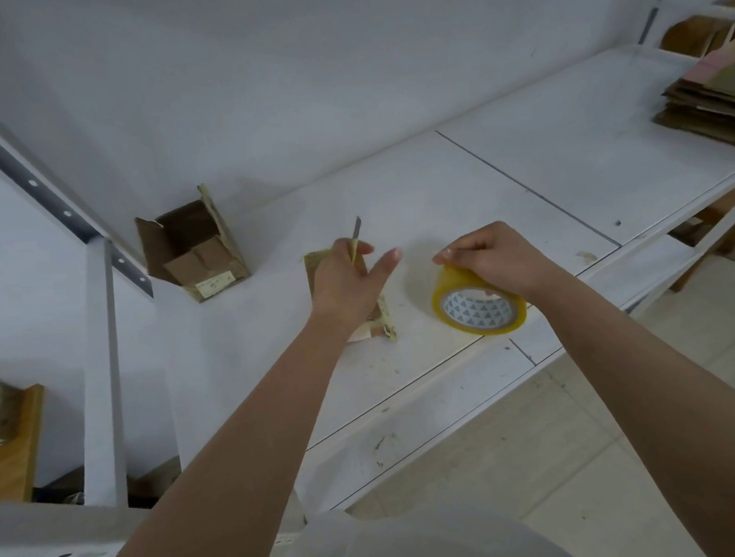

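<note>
My left hand (351, 279) holds a slim yellow utility knife (356, 238) between its fingers, blade end pointing up and away, with the thumb stretched out to the right. Under that hand a small flattened cardboard box (383, 320) lies on the white shelf (459, 197), mostly hidden by the hand and wrist. My right hand (490, 255) grips the top of a roll of yellowish packing tape (478, 304), which stands tilted near the shelf's front edge.
An opened brown cardboard box (192, 253) sits at the back left of the shelf against the wall. A stack of flattened cardboard (707, 98) lies at the far right. A metal upright (100, 369) stands at left. Tiled floor (558, 460) lies below the shelf.
</note>
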A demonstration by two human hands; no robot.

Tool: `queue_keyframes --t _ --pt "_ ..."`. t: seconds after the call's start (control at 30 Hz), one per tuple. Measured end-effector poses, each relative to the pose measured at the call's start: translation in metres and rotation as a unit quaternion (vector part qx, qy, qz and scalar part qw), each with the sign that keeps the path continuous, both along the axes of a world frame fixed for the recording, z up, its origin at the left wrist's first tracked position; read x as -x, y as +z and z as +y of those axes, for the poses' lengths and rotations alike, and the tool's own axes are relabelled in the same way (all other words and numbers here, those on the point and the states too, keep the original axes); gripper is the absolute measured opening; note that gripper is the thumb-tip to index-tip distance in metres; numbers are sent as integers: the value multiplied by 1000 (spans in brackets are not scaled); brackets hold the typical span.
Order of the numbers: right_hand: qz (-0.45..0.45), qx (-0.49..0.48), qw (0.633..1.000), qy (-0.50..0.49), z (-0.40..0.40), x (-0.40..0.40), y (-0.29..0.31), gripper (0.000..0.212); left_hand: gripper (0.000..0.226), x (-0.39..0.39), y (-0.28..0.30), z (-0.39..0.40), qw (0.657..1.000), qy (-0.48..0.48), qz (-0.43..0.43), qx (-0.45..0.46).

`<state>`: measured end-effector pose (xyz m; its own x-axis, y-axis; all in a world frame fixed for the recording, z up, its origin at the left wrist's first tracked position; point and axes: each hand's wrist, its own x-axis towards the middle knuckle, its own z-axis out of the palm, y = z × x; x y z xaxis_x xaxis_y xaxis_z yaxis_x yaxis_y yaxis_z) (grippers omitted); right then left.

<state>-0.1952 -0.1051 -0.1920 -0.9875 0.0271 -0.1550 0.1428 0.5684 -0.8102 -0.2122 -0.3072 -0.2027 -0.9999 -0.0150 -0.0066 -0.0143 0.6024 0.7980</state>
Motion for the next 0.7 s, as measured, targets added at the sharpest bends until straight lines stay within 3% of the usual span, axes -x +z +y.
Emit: queue_keyframes --t 0.07,0.13,0.3,0.47,0.7 --pt "19 22 1000 5 -5 0 7 16 62 -7 9 9 995 -29 -48 -79" --pt "37 31 999 14 -9 1 12 16 65 -12 14 16 990 -59 -78 -97" --pt "52 43 997 32 -12 0 13 17 26 -8 9 16 986 -61 -70 -137" --pt "42 39 998 39 -1 -2 15 18 26 -6 11 0 984 -7 -48 -169" --pt "56 125 988 76 -5 1 21 18 19 -19 13 11 955 -94 -36 -279"
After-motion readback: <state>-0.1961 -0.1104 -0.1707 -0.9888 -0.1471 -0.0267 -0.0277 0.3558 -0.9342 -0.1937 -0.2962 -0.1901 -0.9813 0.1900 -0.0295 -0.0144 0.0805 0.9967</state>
